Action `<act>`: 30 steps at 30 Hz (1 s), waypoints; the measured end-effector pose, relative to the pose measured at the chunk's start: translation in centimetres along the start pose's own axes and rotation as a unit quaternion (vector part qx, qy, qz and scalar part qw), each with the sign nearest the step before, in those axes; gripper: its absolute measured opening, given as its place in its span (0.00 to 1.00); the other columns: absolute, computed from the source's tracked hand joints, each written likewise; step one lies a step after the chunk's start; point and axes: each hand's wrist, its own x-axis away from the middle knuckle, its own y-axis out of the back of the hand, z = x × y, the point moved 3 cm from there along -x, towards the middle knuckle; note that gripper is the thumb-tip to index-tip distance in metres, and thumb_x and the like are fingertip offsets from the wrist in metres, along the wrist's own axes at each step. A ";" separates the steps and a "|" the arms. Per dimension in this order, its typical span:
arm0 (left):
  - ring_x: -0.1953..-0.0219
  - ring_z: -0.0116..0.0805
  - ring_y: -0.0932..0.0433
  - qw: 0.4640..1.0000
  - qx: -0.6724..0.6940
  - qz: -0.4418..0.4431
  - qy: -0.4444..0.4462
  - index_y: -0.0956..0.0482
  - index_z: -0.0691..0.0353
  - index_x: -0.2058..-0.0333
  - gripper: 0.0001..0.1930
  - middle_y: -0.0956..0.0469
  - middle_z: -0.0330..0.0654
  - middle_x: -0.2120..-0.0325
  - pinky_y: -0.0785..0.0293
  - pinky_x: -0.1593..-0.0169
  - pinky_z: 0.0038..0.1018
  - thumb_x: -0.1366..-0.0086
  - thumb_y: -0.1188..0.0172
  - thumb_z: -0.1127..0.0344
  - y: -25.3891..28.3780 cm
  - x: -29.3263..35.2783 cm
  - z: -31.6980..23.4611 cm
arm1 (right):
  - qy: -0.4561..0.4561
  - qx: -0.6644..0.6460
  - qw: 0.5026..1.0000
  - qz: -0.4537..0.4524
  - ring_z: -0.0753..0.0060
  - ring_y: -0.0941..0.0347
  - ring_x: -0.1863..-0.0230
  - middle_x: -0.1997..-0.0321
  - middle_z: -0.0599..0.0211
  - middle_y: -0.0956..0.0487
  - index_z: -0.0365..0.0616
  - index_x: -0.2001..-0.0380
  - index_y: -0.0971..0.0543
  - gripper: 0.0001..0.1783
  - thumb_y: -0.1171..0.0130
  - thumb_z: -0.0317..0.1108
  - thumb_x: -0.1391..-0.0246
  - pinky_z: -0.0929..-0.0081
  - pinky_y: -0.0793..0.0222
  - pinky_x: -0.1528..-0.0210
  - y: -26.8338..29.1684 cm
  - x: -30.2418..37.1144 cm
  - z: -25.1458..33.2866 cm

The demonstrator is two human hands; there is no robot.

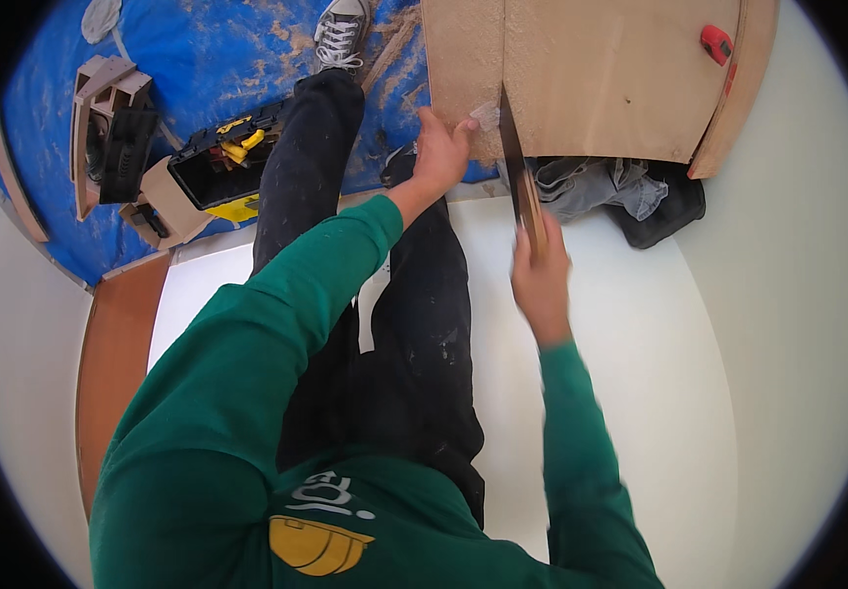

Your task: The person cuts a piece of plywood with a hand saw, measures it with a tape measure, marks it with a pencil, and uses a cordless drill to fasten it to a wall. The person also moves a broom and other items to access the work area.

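Note:
My right hand (542, 280) is closed round the wooden handle of a handsaw (512, 147). The saw's dark blade points away from me and meets the near edge of a light brown wooden board (620, 88). From there a straight, narrow line runs away across the board, with pale sawdust (468, 69) on its left side. My left hand (440, 152) grips the board's near left corner, its thumb on top close to the blade; the fingers underneath are partly hidden.
A red tape measure (715, 44) lies on the board's far right. Grey clothing (596, 187) and a black bag (659, 216) sit beneath its near edge. Left of my legs, a black-and-yellow toolbox (213, 187) and a wooden tool caddy (109, 128) stand on a dusty blue tarp (203, 59).

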 end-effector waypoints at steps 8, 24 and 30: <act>0.38 0.69 0.21 0.999 0.020 -0.020 -0.015 0.39 0.75 0.40 0.38 0.23 0.74 0.43 0.25 0.36 0.49 0.27 0.34 0.45 0.9 -1.8 -1.9 | 0.033 0.009 0.999 0.004 0.26 0.18 0.52 0.55 0.35 0.15 0.40 0.38 0.25 0.21 0.39 0.37 0.29 0.45 0.20 0.53 2.7 0.0 2.4; 0.40 0.72 0.21 0.999 0.014 -0.021 0.023 0.39 0.72 0.42 0.34 0.22 0.74 0.45 0.26 0.37 0.52 0.27 0.33 0.50 1.2 0.0 1.9 | 0.002 -0.008 1.000 0.016 0.37 0.16 0.57 0.58 0.40 0.15 0.38 0.39 0.25 0.21 0.39 0.38 0.27 0.53 0.21 0.53 -2.2 -1.3 -2.8; 0.40 0.69 0.20 0.999 0.030 -0.023 -0.001 0.40 0.73 0.40 0.36 0.21 0.72 0.45 0.26 0.37 0.50 0.26 0.34 0.48 1.3 -0.7 2.9 | -0.161 0.017 0.983 0.081 0.34 0.12 0.60 0.61 0.40 0.14 0.40 0.36 0.27 0.22 0.38 0.30 0.30 0.54 0.17 0.57 6.7 11.9 3.2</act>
